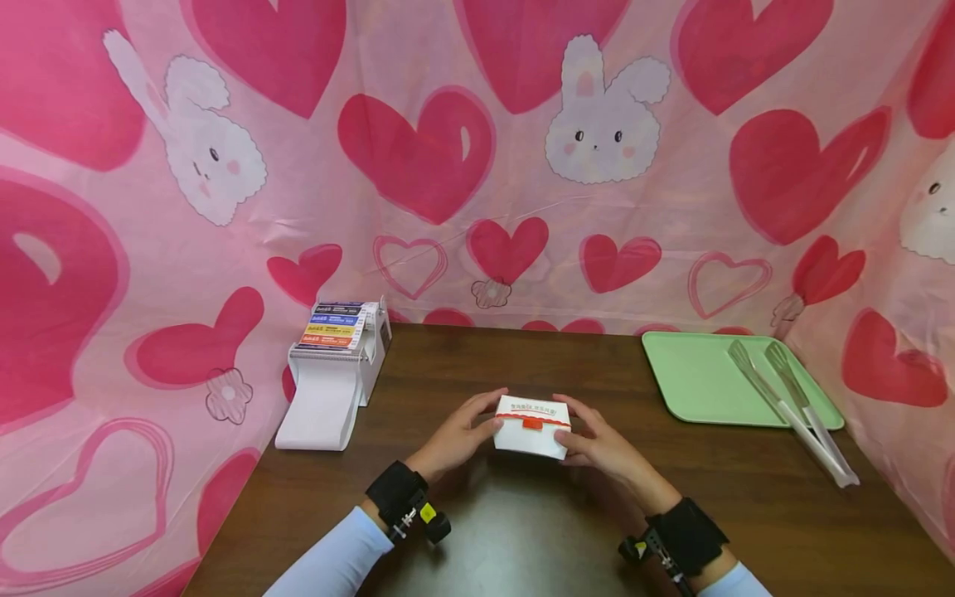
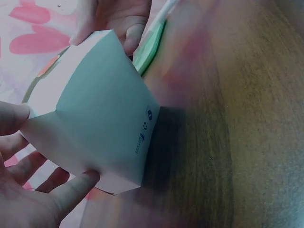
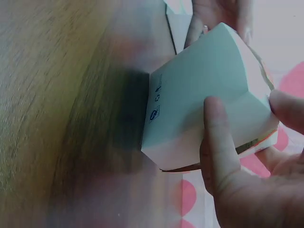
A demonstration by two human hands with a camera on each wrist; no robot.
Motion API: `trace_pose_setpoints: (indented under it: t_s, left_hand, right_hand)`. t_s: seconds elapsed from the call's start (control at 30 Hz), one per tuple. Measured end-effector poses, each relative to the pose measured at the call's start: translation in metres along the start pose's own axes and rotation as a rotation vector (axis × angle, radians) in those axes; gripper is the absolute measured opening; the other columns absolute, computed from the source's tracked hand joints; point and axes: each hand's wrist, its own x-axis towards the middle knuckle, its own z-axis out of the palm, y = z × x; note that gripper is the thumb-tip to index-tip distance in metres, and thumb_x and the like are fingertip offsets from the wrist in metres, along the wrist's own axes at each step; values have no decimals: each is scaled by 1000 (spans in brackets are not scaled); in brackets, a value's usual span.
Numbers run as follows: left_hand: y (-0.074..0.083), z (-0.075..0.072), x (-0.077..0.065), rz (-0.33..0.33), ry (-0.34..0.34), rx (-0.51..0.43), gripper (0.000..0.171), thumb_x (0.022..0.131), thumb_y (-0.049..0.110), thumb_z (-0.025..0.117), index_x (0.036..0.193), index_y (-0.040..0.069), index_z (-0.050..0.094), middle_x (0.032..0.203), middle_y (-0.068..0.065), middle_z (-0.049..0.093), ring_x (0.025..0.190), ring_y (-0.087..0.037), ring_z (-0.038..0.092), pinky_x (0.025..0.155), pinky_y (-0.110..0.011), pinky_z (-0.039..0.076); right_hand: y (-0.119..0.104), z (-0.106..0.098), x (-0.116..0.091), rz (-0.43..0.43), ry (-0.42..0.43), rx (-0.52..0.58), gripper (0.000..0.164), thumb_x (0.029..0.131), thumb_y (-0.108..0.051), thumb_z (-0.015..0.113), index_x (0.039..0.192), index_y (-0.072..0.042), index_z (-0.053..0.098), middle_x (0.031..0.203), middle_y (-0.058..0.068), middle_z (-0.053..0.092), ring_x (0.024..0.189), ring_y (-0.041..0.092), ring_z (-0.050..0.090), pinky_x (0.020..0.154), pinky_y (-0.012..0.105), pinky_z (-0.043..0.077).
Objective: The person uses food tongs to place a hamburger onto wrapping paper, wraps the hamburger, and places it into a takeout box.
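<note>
A small white paper food box (image 1: 530,444) with a red wavy line, red lettering and a red tab faces me above the middle of the table. My left hand (image 1: 461,433) grips its left end and my right hand (image 1: 603,441) its right end, thumbs on the front. Closer up in the left wrist view, the plain underside of the box (image 2: 102,99) bears small blue print, and its lower edge is close over the wood. A gap shows along the lid edge of the box (image 3: 199,90) in the right wrist view, beside the right fingers (image 3: 221,142).
On the left stands a label dispenser (image 1: 380,332) with coloured labels and a strip of white paper (image 1: 317,406) hanging out front. A green tray (image 1: 686,377) lies at the back right, metal tongs (image 1: 809,427) resting across it. Pink heart-patterned cloth (image 1: 522,199) surrounds the brown table (image 1: 492,531).
</note>
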Motion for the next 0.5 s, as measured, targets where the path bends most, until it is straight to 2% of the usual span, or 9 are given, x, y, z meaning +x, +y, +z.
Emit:
trace_pose_setpoints:
  t_s: [0.17,0.37,0.5]
  left_hand:
    - [1,-1,2,-2,-7,-16,55,102,26,61,154,17,44,154,-10,45,140,-35,42,113,-61,33]
    - [2,-2,1,-17,-15,-34,54,102,25,60,154,20,45,154,-10,44,139,-35,43,112,-59,35]
    - [3,-2,0,-31,-19,-43,55,102,25,60,154,19,44,155,-10,43,138,-35,42,112,-60,35]
  right_hand:
    - [0,-1,0,57,-5,82,69,101,-22,62,160,-18,26,156,19,19,105,31,60,92,41,56]
    - [-2,0,2,61,22,86,70,97,-18,66,157,-17,31,155,20,21,110,33,58,89,41,57]
    - [-5,1,1,75,5,79,71,97,-16,65,158,-16,29,155,20,18,112,35,56,89,41,57]
